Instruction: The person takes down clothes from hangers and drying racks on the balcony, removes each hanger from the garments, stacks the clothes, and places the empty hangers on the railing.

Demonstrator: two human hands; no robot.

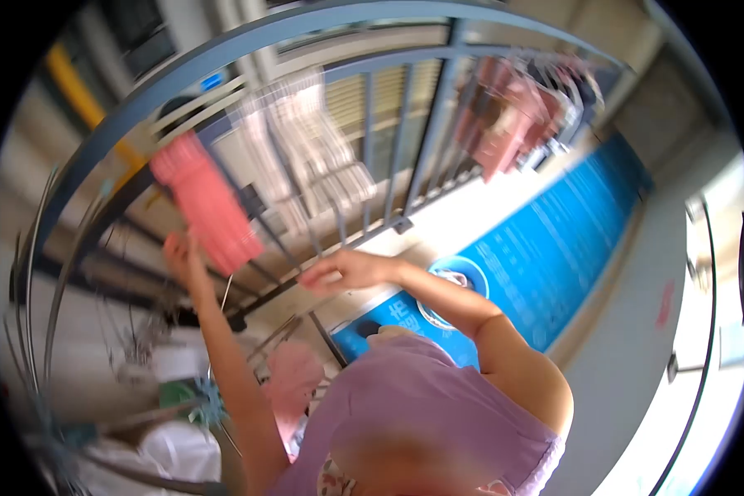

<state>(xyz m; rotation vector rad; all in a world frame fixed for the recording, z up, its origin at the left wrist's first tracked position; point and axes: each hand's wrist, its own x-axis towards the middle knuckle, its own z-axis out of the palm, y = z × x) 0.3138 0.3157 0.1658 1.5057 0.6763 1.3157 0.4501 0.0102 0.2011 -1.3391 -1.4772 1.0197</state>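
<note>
A pinkish-red cloth [208, 202] hangs at the railing on the left. My left hand [183, 253] is raised beside its lower left edge; its fingers are blurred, and whether they touch or grip the cloth cannot be made out. In front of the railing, my right hand [343, 271] reaches out palm-down with fingers extended and nothing in it. White striped clothing [306, 145] hangs beyond that hand, right of the pinkish-red cloth. A thin rod [226, 291] runs down below the cloth.
A metal railing [409, 124] curves across the front. Pink garments on hangers [512, 116] hang at the right. On the floor lies a blue printed sheet [546, 240], with a blue basin [475, 273] on it. Wire hangers [132, 347] and a white bag [182, 450] are at lower left.
</note>
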